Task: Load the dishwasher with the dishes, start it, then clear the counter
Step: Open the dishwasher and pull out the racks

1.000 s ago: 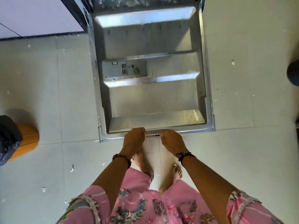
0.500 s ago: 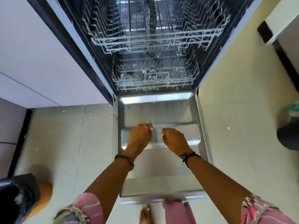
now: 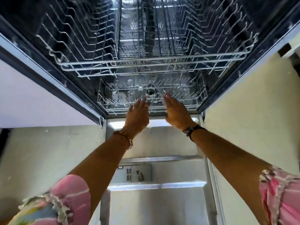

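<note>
The dishwasher stands open, its steel door (image 3: 170, 202) lying flat below me with the detergent compartment (image 3: 135, 173) showing. Inside, an upper wire rack (image 3: 151, 62) and a lower wire rack (image 3: 113, 101) both hold no dishes. My left hand (image 3: 138, 114) and my right hand (image 3: 176, 111) reach forward side by side over the door's inner end, fingers stretched straight toward the lower rack's front edge. Neither hand holds anything. Whether the fingertips touch the rack wires I cannot tell.
White cabinet fronts (image 3: 32, 98) flank the dishwasher on the left. Pale floor tiles (image 3: 48, 151) lie on both sides of the door. A white fixture with a dark part (image 3: 289, 51) sits at the far right.
Both hands let go of the door's outer edge and moved forward across the lowered door to the lower rack, their fingers uncurling. My view rose from the floor to the dishwasher's inside.
</note>
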